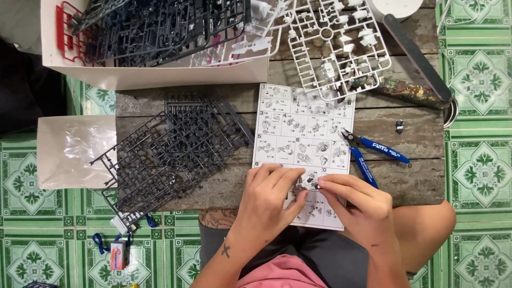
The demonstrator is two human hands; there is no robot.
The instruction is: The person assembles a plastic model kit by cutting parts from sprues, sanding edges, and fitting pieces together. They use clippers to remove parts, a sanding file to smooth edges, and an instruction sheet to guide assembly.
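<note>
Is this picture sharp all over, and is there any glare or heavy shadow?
Head view: soft, even light, no hard shadows; mild sheen on the clear plastic bag; the tiny part between the left hand and right hand is too small to make out; the instruction sheet panels look soft.

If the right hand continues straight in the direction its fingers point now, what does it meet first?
The right hand points toward the left hand; their fingers nearly meet over a small part. It would probably meet that part first, then the left fingers.
</note>
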